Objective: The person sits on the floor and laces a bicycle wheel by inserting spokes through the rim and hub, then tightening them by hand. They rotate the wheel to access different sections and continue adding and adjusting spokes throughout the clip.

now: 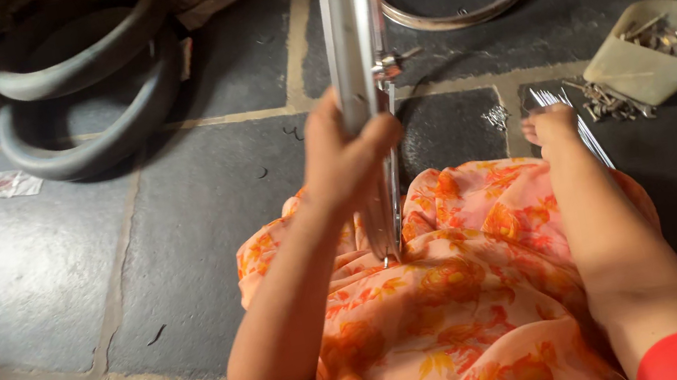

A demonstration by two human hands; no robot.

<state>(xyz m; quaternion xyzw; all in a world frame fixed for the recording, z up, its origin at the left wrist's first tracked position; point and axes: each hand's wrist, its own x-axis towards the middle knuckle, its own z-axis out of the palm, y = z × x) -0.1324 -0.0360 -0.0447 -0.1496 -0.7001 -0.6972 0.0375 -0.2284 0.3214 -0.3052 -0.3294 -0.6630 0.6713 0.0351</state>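
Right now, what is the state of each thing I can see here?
Left hand: closed around the rim.
Rim: held upright, edge-on, its lower end on the lap.
Right hand: resting on the spokes.
Spokes: lying bundled on the floor.
Tub: open, small metal parts inside and spilled beside it.
Tubes: stacked, limp.
Second rim: lying flat.

Shiny metal rim; matt stone floor

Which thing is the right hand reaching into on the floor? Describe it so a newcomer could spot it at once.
Start at the upright shiny wheel rim gripped by the left hand mid-frame, then look right to the beige plastic tray of small metal parts. Between them, under the right hand, lies the bundle of spokes: thin, straight, silvery rods fanned on the dark stone floor, unlike the tray's short bits.
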